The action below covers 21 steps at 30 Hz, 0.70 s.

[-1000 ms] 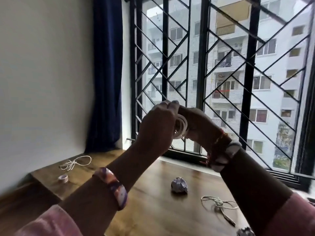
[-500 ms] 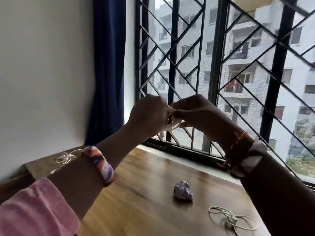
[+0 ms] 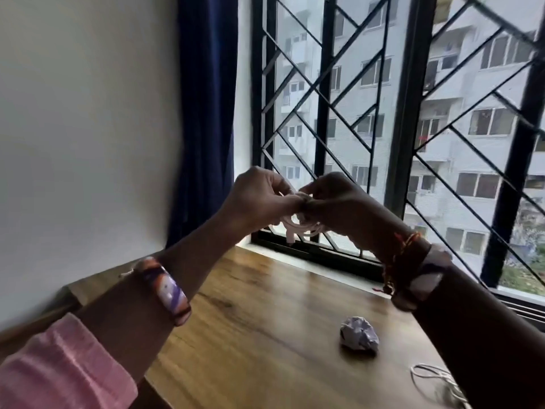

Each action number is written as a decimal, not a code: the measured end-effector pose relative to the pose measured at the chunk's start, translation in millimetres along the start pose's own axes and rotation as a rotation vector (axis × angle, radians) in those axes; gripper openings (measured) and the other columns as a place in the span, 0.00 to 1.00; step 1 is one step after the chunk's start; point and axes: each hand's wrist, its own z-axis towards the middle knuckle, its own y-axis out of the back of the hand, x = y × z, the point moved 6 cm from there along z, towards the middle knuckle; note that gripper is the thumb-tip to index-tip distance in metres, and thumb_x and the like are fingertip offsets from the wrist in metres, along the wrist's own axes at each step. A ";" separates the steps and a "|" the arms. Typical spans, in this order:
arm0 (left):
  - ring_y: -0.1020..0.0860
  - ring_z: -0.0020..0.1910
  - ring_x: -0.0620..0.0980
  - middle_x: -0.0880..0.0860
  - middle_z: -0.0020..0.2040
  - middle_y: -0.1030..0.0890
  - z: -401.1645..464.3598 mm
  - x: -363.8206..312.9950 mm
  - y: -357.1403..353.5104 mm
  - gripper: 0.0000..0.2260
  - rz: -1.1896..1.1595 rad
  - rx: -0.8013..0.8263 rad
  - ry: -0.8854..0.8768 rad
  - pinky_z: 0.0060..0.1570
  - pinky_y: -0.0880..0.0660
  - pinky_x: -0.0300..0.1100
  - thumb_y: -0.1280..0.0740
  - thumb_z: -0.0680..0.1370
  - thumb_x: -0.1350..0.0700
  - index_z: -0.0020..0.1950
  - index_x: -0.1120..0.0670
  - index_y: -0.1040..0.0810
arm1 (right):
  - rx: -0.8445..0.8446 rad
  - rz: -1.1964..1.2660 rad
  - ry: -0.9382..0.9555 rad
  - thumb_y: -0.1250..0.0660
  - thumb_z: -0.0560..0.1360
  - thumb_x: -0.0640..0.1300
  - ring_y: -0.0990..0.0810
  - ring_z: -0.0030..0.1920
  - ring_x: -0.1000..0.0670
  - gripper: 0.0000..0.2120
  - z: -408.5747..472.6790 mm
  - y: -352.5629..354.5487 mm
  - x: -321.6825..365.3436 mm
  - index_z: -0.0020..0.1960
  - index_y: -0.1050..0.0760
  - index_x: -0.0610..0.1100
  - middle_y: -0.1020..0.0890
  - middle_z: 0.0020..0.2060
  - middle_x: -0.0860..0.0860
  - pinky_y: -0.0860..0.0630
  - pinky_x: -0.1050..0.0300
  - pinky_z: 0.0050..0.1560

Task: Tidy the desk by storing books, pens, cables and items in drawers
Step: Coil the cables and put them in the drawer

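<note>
While both hands are raised above the desk's [image 3: 265, 305] far edge by the window, the left hand [image 3: 259, 199] and right hand [image 3: 333, 202] meet, fingers pinching a coiled white cable [image 3: 300, 228] whose loops hang beneath. A crumpled paper ball [image 3: 359, 336] lies toward the right edge, a second loose cable [image 3: 433, 379] near the right front corner.

1. We see a white coiled cable [image 3: 300, 228].
2. We see a warm brown wood-grain surface [image 3: 265, 320].
3. We see a dark blue curtain [image 3: 206, 113].
4. We see a pink sleeve [image 3: 59, 364].
5. We see a purple-and-white crumpled paper ball [image 3: 359, 336].
</note>
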 end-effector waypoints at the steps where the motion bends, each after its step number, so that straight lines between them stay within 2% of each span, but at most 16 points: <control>1: 0.20 0.30 0.53 0.60 0.33 0.17 -1.6 9.1 5.6 0.13 -0.018 0.011 0.026 0.34 0.20 0.49 0.26 0.69 0.52 0.38 0.62 0.19 | -0.007 0.013 -0.003 0.36 0.73 0.31 0.32 0.24 0.52 0.07 2.7 -9.4 0.7 0.40 0.24 0.26 0.27 0.27 0.42 0.40 0.64 0.25; 4: 0.23 0.30 0.48 0.56 0.32 0.19 -11.4 41.8 20.2 0.14 -0.104 0.100 0.144 0.33 0.24 0.42 0.29 0.72 0.50 0.38 0.62 0.19 | 0.011 0.040 -0.020 0.35 0.72 0.32 0.30 0.27 0.52 0.08 10.7 -39.8 3.9 0.40 0.23 0.26 0.25 0.27 0.43 0.38 0.64 0.27; 6: 0.23 0.34 0.47 0.54 0.33 0.19 -20.4 63.6 32.3 0.10 -0.250 0.160 0.248 0.39 0.25 0.43 0.28 0.71 0.51 0.37 0.58 0.18 | 0.079 0.087 -0.027 0.32 0.72 0.35 0.28 0.25 0.55 0.07 12.0 -60.5 9.0 0.37 0.21 0.32 0.24 0.24 0.48 0.35 0.65 0.27; 7: 0.22 0.36 0.48 0.54 0.35 0.18 -26.0 73.2 39.2 0.11 -0.355 0.189 0.306 0.43 0.26 0.44 0.26 0.68 0.51 0.41 0.58 0.17 | 0.111 0.123 -0.035 0.32 0.72 0.36 0.28 0.25 0.55 0.06 12.8 -71.4 12.8 0.37 0.21 0.35 0.23 0.24 0.49 0.34 0.65 0.27; 8: 0.22 0.38 0.49 0.55 0.38 0.18 -29.4 84.8 46.9 0.17 -0.459 0.218 0.352 0.44 0.27 0.43 0.25 0.64 0.50 0.46 0.60 0.18 | 0.130 0.168 -0.041 0.32 0.72 0.37 0.26 0.27 0.53 0.05 14.2 -82.5 17.9 0.38 0.20 0.37 0.22 0.26 0.48 0.32 0.64 0.28; 9: 0.22 0.39 0.49 0.55 0.40 0.19 -33.4 94.5 54.2 0.23 -0.570 0.252 0.396 0.43 0.26 0.41 0.25 0.61 0.51 0.51 0.61 0.19 | 0.140 0.216 -0.048 0.32 0.72 0.36 0.25 0.31 0.50 0.03 16.1 -92.6 23.9 0.40 0.20 0.37 0.21 0.29 0.45 0.31 0.63 0.31; 10: 0.21 0.39 0.48 0.55 0.42 0.19 -35.6 100.2 59.6 0.24 -0.668 0.281 0.401 0.40 0.25 0.39 0.26 0.60 0.52 0.53 0.61 0.21 | 0.143 0.266 -0.057 0.33 0.72 0.34 0.24 0.34 0.47 0.04 18.1 -100.2 29.1 0.42 0.20 0.37 0.21 0.33 0.42 0.29 0.61 0.34; 12: 0.21 0.43 0.49 0.56 0.45 0.20 -40.4 109.4 76.0 0.23 -0.845 0.295 0.349 0.36 0.25 0.37 0.28 0.62 0.55 0.55 0.60 0.22 | 0.182 0.368 -0.065 0.36 0.73 0.31 0.23 0.36 0.46 0.06 24.4 -124.2 41.1 0.45 0.21 0.36 0.21 0.36 0.41 0.26 0.60 0.35; 14: 0.21 0.44 0.49 0.56 0.46 0.21 -44.9 117.2 89.9 0.21 -0.993 0.239 0.333 0.32 0.24 0.35 0.30 0.64 0.54 0.54 0.60 0.23 | 0.235 0.388 -0.050 0.37 0.73 0.29 0.22 0.35 0.49 0.08 27.9 -144.2 51.0 0.49 0.22 0.36 0.20 0.37 0.42 0.24 0.62 0.34; 16: 0.20 0.40 0.49 0.56 0.44 0.20 -51.3 132.2 104.8 0.15 -1.036 0.193 0.330 0.30 0.23 0.37 0.34 0.67 0.54 0.50 0.60 0.23 | 0.242 0.308 -0.053 0.36 0.72 0.29 0.22 0.35 0.48 0.10 34.8 -162.9 56.3 0.50 0.23 0.39 0.21 0.38 0.42 0.23 0.59 0.36; 19: 0.23 0.47 0.52 0.59 0.47 0.22 -63.2 156.0 124.2 0.15 -0.999 0.171 0.361 0.45 0.23 0.42 0.31 0.68 0.54 0.49 0.61 0.22 | 0.233 0.086 -0.026 0.31 0.70 0.32 0.23 0.37 0.46 0.13 47.0 -186.0 57.0 0.46 0.23 0.49 0.20 0.38 0.43 0.24 0.51 0.41; 21: 0.24 0.49 0.54 0.60 0.48 0.21 -69.3 170.4 137.6 0.15 -0.917 0.116 0.381 0.46 0.24 0.43 0.29 0.69 0.52 0.50 0.61 0.20 | 0.228 -0.021 0.057 0.28 0.67 0.33 0.21 0.41 0.49 0.16 52.2 -200.6 57.6 0.47 0.22 0.52 0.19 0.45 0.45 0.22 0.52 0.45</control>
